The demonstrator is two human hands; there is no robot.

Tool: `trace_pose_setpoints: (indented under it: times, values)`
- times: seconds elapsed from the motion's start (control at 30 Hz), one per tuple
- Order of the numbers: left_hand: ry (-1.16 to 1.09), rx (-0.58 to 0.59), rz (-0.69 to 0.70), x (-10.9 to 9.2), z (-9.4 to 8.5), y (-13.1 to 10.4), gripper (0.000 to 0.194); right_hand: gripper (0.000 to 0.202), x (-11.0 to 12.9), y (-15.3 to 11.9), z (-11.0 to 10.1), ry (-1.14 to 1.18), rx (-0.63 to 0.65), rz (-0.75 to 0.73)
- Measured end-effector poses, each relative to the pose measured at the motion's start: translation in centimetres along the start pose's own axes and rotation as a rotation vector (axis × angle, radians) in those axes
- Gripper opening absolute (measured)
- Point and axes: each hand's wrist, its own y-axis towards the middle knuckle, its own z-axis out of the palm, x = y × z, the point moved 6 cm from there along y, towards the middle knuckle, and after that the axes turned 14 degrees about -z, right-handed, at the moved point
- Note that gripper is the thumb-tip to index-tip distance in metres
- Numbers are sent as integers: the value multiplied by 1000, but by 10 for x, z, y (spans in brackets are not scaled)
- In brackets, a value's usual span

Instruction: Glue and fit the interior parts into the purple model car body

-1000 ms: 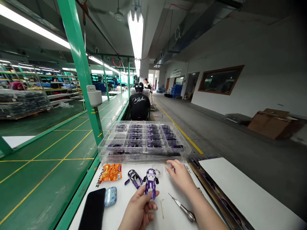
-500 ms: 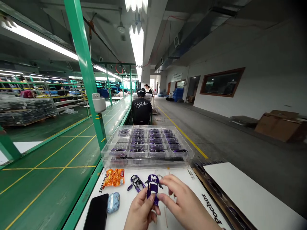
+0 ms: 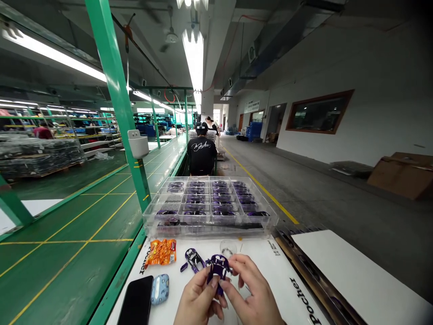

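Note:
A purple toy car body [image 3: 219,267] with cut-out openings is held over the white work surface. My left hand [image 3: 200,295] grips its left side and lower end between thumb and fingers. On the right, my right hand [image 3: 252,289] pinches its edge with thumb and fingertips. Behind it, a second purple and black car part [image 3: 194,260] lies on the white board, with a small dark piece [image 3: 183,267] beside it. A small clear round item [image 3: 228,248] sits just past the held body.
A clear compartment tray [image 3: 211,231] of purple car bodies stands ahead. To the left lie an orange snack packet [image 3: 161,252], a black phone [image 3: 135,301] and a blue patterned case [image 3: 160,289]. A green post [image 3: 115,76] rises at left. A person [image 3: 202,151] sits beyond the tray.
The held car body has tilted and sits slightly lower and to the right. My right hand has drawn in, its fingers closer to the body. The view has shifted a little.

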Motion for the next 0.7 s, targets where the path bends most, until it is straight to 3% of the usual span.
trace_pose_setpoints:
  times: [0.2, 0.43, 0.7]
  values:
    - [-19, -57, 18, -4, 0, -2, 86, 23, -9, -5, 3, 12, -69, 60]
    - [29, -36, 70, -11, 6, -12, 77, 37, -13, 0, 3, 174, -48, 264]
    - [-78, 27, 35, 6, -3, -4, 80, 59, -19, -5, 5, 265, -54, 392]
